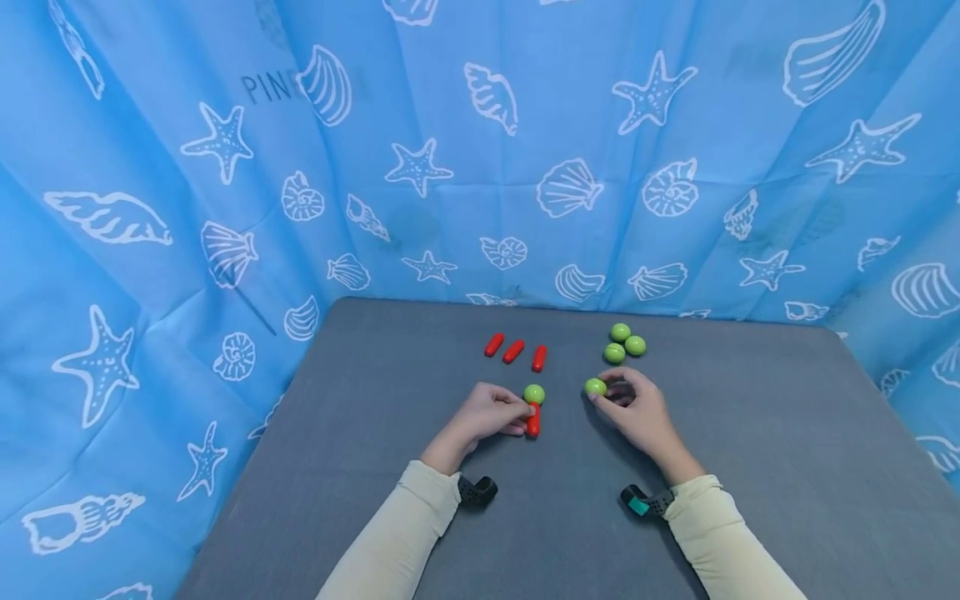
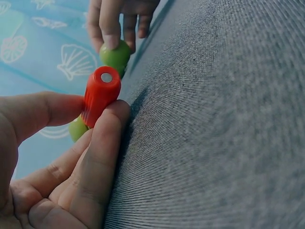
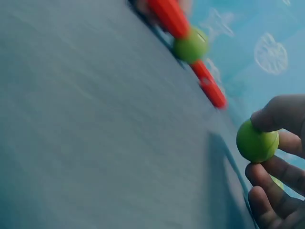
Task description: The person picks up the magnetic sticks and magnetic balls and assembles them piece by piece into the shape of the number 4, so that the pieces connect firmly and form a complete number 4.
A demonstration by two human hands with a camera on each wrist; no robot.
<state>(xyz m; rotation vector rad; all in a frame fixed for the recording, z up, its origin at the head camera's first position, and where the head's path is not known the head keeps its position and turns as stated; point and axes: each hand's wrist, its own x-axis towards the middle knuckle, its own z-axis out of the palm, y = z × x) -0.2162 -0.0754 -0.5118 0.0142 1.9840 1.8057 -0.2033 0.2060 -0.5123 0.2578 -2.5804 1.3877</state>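
My left hand point(image 1: 491, 410) pinches a red magnetic rod point(image 1: 533, 425) between thumb and fingers, low over the grey table. A round silvery disc point(image 2: 106, 78) shows in the rod's near end. At its far end sits a green ball point(image 1: 534, 393), lined up with the rod and partly hidden behind it in the left wrist view. To the right, my right hand point(image 1: 636, 410) holds another green ball point(image 3: 257, 140) between thumb and fingertips, a short gap away from the rod and its ball.
Three red rods, among them a middle one point(image 1: 513, 351), lie farther back on the grey table point(image 1: 750, 417). Three more green balls, one of them a front ball point(image 1: 614, 353), cluster beyond my right hand. A blue curtain point(image 1: 450, 108) with white shell prints hangs behind the table.
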